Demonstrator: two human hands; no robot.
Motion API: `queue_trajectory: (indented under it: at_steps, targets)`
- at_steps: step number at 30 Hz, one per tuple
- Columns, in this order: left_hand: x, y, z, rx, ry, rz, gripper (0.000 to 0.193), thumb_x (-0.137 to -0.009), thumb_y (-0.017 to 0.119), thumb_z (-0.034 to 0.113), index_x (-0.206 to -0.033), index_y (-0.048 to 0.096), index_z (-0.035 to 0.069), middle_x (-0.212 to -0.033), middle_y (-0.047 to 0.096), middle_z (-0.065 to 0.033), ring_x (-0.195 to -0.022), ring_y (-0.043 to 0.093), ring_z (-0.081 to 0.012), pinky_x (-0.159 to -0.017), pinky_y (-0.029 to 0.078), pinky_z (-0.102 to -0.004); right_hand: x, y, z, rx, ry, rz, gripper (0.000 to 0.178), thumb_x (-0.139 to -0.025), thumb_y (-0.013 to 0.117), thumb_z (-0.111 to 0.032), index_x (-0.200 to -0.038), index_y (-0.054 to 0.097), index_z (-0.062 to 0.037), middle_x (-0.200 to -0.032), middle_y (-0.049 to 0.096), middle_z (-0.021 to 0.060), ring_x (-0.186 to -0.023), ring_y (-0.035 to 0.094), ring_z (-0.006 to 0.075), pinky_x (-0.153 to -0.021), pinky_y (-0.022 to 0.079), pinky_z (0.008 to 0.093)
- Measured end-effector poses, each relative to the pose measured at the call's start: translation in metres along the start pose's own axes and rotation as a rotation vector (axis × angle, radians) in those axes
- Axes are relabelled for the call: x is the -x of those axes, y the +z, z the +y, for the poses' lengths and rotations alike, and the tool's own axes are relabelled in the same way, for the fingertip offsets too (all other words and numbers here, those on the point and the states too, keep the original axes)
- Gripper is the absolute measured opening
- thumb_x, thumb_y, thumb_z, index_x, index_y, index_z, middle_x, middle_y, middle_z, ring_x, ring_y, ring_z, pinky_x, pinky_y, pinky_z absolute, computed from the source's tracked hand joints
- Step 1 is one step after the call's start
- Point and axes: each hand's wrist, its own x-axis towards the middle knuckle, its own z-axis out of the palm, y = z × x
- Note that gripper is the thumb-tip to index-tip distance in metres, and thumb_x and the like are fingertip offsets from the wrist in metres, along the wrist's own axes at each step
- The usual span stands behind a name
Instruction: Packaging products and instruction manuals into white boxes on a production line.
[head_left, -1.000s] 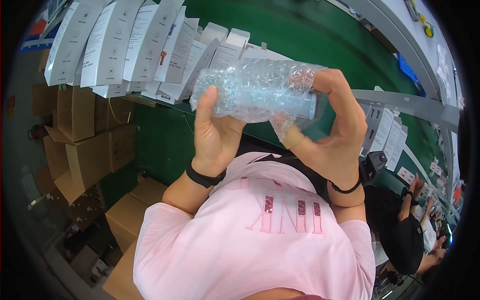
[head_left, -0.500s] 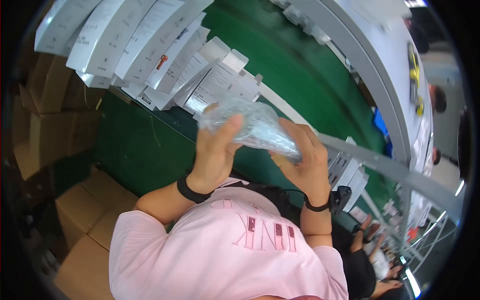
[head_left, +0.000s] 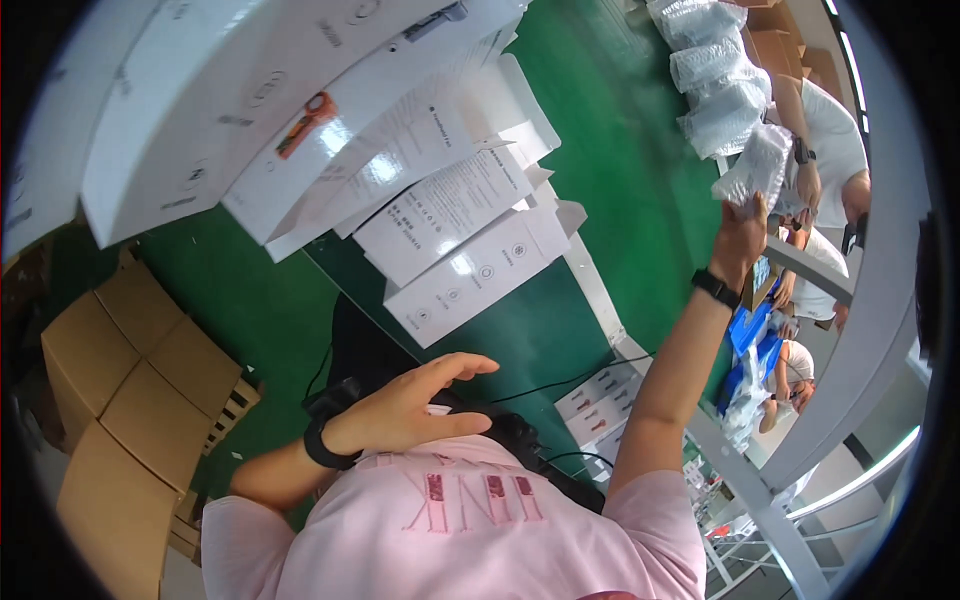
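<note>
Out at the far right, my right hand [head_left: 740, 235] grips the near end of a clear bubble-wrapped package [head_left: 760, 165]; what is inside the wrap cannot be made out. My left hand [head_left: 415, 405] is held in front of my chest, fingers stretched out and apart, nothing in it. Beyond that hand stands a white printed carton [head_left: 480, 270] with raised flaps. Another white carton [head_left: 440, 215] leans beside it, and more follow in a row toward the left. Further bubble-wrapped packages [head_left: 720, 80] lie in a line past the one in my right hand.
A green belt [head_left: 610, 150] runs alongside the dark green bench [head_left: 490, 340]. Grey metal frame bars [head_left: 800, 270] stand at right. Small printed boxes [head_left: 600, 405] sit by my right arm, brown cartons [head_left: 150, 370] at left. Co-workers [head_left: 825, 130] are at the far right, near blue bins [head_left: 745, 340].
Both hands were round a bubble-wrapped package before my chest. Now my left hand is free of it, and my right arm reaches far right, holding a wrapped package. The view has shifted.
</note>
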Motion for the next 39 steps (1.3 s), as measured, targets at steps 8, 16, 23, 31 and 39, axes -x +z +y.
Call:
queue_trajectory:
  at_steps: [8,16,23,31,39]
  targets:
    - [-0.027,-0.003,-0.016,0.087,-0.002,-0.025,0.064,-0.085,0.069,0.025,-0.138,0.039,0.005,-0.137,0.045,-0.0115,-0.129,0.042,-0.0223,-0.108,0.034,-0.0378,-0.122,0.078,0.006,0.071,-0.193,0.125,0.042,-0.083,0.070,-0.017,-0.117,0.057,0.0044,-0.107,0.063,0.0174,-0.081,0.064,0.0284,-0.076,0.056,0.0355]
    - [-0.034,0.000,-0.037,0.328,-0.050,-0.068,0.063,-0.089,0.065,0.032,-0.139,0.038,0.006,-0.138,0.043,-0.0101,-0.128,0.041,-0.0226,-0.107,0.034,-0.0374,-0.230,0.146,0.004,0.749,-0.511,0.131,0.035,-0.073,0.069,-0.016,-0.098,0.062,0.0084,-0.091,0.068,0.0229,-0.081,0.068,0.0357,-0.071,0.054,0.0427]
    - [-0.037,-0.003,-0.031,0.332,-0.045,-0.046,0.062,-0.089,0.066,0.029,-0.139,0.038,0.007,-0.138,0.044,-0.0097,-0.130,0.040,-0.0210,-0.107,0.034,-0.0370,-0.260,0.135,0.044,1.504,-0.674,-0.037,0.061,-0.081,0.060,-0.046,-0.119,0.058,0.0012,-0.120,0.054,0.0320,-0.116,0.051,0.0414,-0.097,0.042,0.0420]
    - [-0.040,-0.004,-0.034,0.359,-0.080,-0.114,0.066,-0.088,0.065,0.034,-0.140,0.036,0.007,-0.141,0.041,-0.0104,-0.131,0.038,-0.0214,-0.109,0.030,-0.0384,-0.127,0.078,0.073,0.463,-0.088,0.261,0.081,-0.058,0.088,-0.041,-0.109,0.056,0.0137,-0.107,0.064,0.0182,-0.089,0.062,0.0289,-0.082,0.052,0.0383]
    - [-0.036,-0.001,-0.045,0.376,-0.064,-0.062,0.065,-0.088,0.066,0.030,-0.141,0.036,0.008,-0.140,0.042,-0.0100,-0.131,0.039,-0.0208,-0.109,0.031,-0.0379,-0.126,0.094,0.117,0.148,-0.152,0.241,0.035,-0.072,0.068,-0.017,-0.091,0.061,0.0112,-0.094,0.064,0.0161,-0.077,0.059,0.0245,-0.072,0.049,0.0375]
